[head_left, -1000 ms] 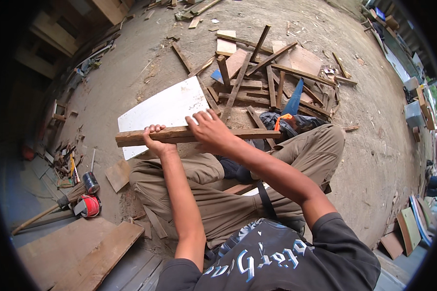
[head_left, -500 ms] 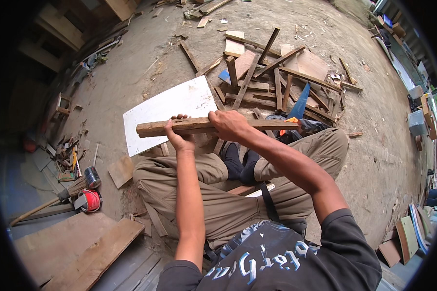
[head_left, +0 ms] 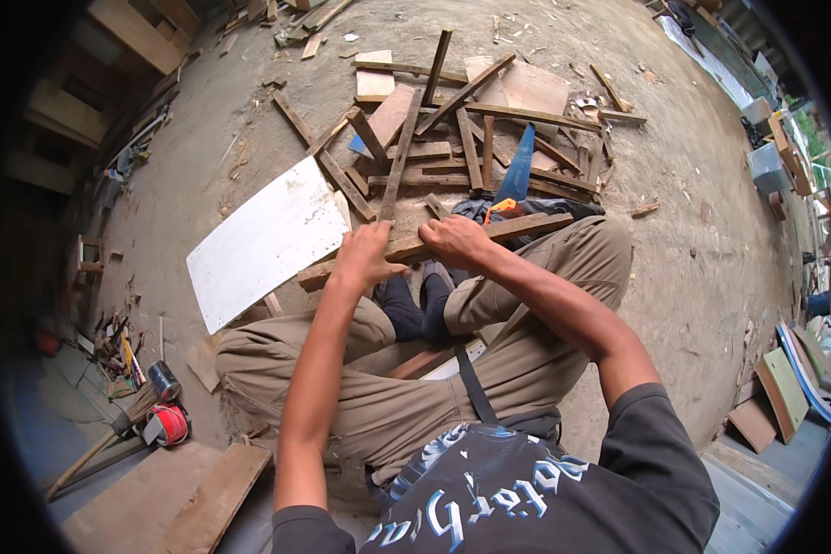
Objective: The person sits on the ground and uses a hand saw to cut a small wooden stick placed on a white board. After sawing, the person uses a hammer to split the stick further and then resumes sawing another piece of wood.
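1. Single view only: head-worn fisheye, looking steeply down from above a seated person's chest and lap.
2. Faces forward and down; both forearms enter from the lower edge, left hand [head_left: 365, 258] and right hand [head_left: 454, 240] near frame centre, close to the lens.
3. Wooden strip [head_left: 526, 226] under the hands crosses mid-frame, tilted.
4. Farther out, upper frame: scrap wood pile [head_left: 471, 138] on the dirt ground [head_left: 711, 240]; white board [head_left: 263, 240] left of centre.
5. Lower left margin: tape measure [head_left: 166, 423], well apart from the hands.
6. Strong barrel bend toward the rim; dark vignette around the edges.
7. No second view, so no shared area.
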Demonstrator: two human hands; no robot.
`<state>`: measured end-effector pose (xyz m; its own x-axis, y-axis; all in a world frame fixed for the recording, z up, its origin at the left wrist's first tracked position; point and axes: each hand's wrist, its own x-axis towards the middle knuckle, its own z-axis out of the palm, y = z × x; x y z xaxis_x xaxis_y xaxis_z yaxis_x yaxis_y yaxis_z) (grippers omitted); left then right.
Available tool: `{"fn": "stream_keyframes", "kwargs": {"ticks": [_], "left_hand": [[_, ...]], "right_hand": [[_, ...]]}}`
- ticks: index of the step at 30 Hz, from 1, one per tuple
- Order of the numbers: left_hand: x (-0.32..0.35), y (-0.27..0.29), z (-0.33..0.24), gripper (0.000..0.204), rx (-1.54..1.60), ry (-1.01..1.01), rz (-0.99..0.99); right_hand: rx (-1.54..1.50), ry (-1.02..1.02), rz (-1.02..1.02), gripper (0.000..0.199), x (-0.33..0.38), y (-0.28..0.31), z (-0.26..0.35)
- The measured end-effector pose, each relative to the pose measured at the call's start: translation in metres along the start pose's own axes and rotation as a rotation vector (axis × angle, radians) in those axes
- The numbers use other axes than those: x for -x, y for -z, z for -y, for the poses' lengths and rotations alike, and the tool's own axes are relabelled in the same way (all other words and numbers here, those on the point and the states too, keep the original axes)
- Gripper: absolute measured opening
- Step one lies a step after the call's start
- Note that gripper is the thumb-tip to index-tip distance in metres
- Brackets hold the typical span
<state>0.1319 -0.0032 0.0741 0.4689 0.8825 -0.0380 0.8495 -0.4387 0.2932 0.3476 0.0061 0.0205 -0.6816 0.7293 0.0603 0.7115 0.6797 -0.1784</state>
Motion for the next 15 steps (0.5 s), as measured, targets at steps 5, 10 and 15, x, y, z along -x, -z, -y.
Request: {"fn": "stream_keyframes", "kwargs": {"ticks": [5, 10, 15], "left_hand": [[-0.030, -0.046, -0.024, 0.042, -0.030, 0.130, 0.286], [-0.041, -0.067, -0.020, 0.035, -0.094, 0.177, 0.279], [-0.049, -0.034, -0.004, 0.038, 0.038, 0.448, 0.073]], "right_hand": [[0.012, -0.013, -0.029, 0.015, 0.017, -0.015, -0.018], [0.121, -0.102, -0.116, 0.028, 0.026, -0.009, -0.023], [-0.192, -0.428, -0.543, 0.038, 0.038, 0.048, -0.043]]}}
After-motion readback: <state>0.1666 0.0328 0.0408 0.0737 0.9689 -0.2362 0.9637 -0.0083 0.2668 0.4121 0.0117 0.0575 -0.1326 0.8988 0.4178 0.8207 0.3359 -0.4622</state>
